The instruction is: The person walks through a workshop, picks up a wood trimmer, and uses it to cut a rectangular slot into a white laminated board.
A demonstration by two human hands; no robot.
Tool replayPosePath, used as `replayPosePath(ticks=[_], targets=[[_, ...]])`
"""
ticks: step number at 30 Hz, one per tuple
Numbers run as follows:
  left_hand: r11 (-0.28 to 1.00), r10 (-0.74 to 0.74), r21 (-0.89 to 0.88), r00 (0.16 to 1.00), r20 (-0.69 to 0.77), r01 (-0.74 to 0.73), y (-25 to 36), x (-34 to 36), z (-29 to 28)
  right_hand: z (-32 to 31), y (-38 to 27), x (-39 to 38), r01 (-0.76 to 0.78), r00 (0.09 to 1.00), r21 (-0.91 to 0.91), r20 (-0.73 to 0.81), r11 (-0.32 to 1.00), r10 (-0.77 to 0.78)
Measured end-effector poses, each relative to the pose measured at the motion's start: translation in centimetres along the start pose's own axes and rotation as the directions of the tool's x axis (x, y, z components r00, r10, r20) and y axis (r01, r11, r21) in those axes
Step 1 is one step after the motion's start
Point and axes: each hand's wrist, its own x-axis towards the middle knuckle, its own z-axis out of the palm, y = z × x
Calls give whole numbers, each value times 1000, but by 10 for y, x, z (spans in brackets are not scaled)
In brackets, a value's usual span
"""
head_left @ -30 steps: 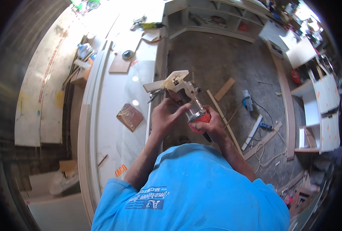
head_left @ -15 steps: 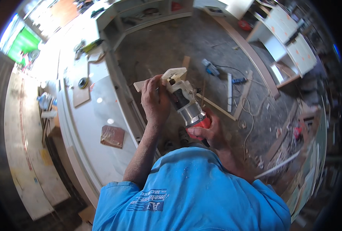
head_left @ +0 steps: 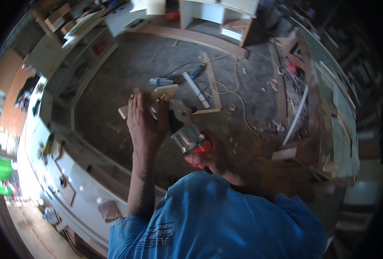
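In front of my chest, both hands hold a trim router (head_left: 186, 137) with a red rear cap, a silver body and a pale flat base plate (head_left: 165, 90). My right hand (head_left: 215, 159) is wrapped round the red end, thumb on top. My left hand (head_left: 145, 125) grips the base end from its left side, thumb along the plate. Its fingers partly hide that end, so I cannot make out the bit. The tool tilts away from me, base plate farthest off.
A white worktop (head_left: 86, 181) with a brown block (head_left: 109, 211) runs along my left. On the floor lie a blue power tool (head_left: 161, 81), a pale cable (head_left: 243, 108), wood strips (head_left: 211, 80) and a long board (head_left: 191, 36). Scrap and shavings (head_left: 299, 103) heap at right.
My view has swung to the right, so the worktop and cabinets have slid left and lower in the picture. Both hands still hold the router.
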Motion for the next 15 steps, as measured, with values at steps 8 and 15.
replayPosePath(ticks=[8,15], targets=[[930,-126,-339,989,73,143,159,48,139,-151,-13,-21,122,974,232,-214,965,-72],[897,-52,-437,997,55,71,270,62,243,-271,-14,-44,118,920,181,-390,976,-39]])
